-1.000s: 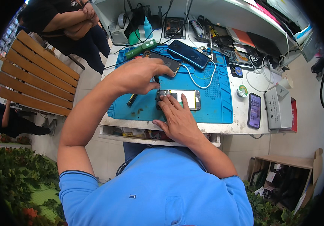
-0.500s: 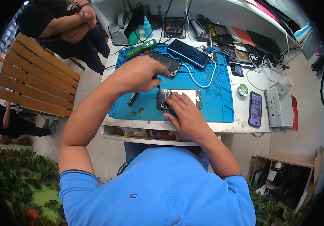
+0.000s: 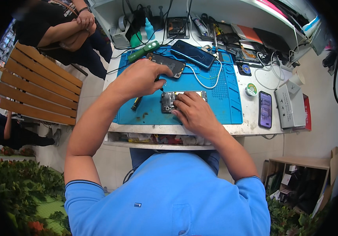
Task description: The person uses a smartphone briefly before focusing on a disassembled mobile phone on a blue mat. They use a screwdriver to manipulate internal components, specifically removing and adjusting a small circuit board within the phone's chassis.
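Observation:
A phone with its inner parts bared (image 3: 168,103) lies on the blue work mat (image 3: 200,114). My right hand (image 3: 194,110) holds it down, fingers bent over its middle and thumb at its near edge. My left hand (image 3: 147,76) pinches a thin screwdriver (image 3: 162,90), mostly hidden by the fingers; its dark tip is at the phone's far left corner. Beyond the left hand is a dark phone panel (image 3: 175,70). A yellow-and-black tool (image 3: 136,103) rests on the mat left of the opened phone.
Behind lie a dark blue phone (image 3: 192,54), a white cable (image 3: 202,83) and a green tool (image 3: 143,51). To the right are a small round tin (image 3: 251,89), a lit phone (image 3: 265,109) and a white box (image 3: 289,106). A person (image 3: 62,31) stands at the far left.
The fingers of my right hand have bent and drawn together on the phone. My left hand stays at the same corner with the screwdriver. The whole view has shifted slightly.

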Available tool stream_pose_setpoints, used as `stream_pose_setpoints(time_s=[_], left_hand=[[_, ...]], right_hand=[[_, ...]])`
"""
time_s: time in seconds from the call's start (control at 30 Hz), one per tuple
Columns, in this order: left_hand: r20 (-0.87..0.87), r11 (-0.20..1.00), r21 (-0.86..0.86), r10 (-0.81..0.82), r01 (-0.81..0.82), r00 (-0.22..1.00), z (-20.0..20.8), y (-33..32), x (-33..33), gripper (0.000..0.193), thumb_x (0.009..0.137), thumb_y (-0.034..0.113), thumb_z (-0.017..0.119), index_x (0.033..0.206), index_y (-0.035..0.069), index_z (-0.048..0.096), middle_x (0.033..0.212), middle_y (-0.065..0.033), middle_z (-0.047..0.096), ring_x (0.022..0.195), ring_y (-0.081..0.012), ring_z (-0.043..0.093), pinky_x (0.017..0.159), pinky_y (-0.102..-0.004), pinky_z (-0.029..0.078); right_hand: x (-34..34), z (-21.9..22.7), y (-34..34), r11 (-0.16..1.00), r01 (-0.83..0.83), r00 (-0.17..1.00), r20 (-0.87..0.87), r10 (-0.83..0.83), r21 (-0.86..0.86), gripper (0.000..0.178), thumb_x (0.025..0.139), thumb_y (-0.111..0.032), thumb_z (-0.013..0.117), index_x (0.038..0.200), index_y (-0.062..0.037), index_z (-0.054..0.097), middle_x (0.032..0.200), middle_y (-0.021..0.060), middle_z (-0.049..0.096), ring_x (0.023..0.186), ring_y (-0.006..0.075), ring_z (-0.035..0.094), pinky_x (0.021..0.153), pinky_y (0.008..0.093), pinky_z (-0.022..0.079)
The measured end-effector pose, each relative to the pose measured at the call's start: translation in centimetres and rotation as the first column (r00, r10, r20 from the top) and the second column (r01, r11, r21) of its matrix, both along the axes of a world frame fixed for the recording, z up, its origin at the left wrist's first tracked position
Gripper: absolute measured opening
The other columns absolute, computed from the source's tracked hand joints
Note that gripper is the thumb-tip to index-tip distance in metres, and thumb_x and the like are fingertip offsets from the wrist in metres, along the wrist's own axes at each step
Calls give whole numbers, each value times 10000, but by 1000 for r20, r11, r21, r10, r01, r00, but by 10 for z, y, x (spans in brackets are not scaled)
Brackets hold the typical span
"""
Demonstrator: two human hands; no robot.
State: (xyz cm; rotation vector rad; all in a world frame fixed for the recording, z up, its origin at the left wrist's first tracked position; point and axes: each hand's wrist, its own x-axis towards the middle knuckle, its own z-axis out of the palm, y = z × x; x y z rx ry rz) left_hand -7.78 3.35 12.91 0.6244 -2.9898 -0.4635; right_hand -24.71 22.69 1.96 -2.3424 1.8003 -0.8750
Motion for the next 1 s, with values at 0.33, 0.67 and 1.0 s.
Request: stream_pose_setpoints(time_s=[0.33,0.67,1.0], left_hand=[[-208,992,127,43,-17,977,-7,6,12,641,928,52,885,1505,157,627,1002,-155,792,896,-310,792,802,-417,617],[-396,881,426,385,-204,834,-64,6,52,911,988,24,859,1754,143,381,1026,-72,810,986,-158,803,956,-333,632],[-698,950,273,303,-149,649,-75,-44,-19,932,1038,18,790,1794,116,255,1093,-121,792,984,-221,805,888,-360,638]], right_hand=[[-15,-4,-4,996,-86,994,-74,85,-9,368,1104,-372,695,1276,-48,717,1466,151,662,1473,416,558,1288,663,395],[-14,-5,-3,996,-79,993,-84,83,49,378,1125,-421,667,1257,-69,707,1500,147,658,1492,400,548,1267,709,385],[-16,-6,-3,996,-80,996,-32,82,46,376,1122,-396,673,1303,-68,698,1499,132,653,1501,379,537,1267,696,390]])
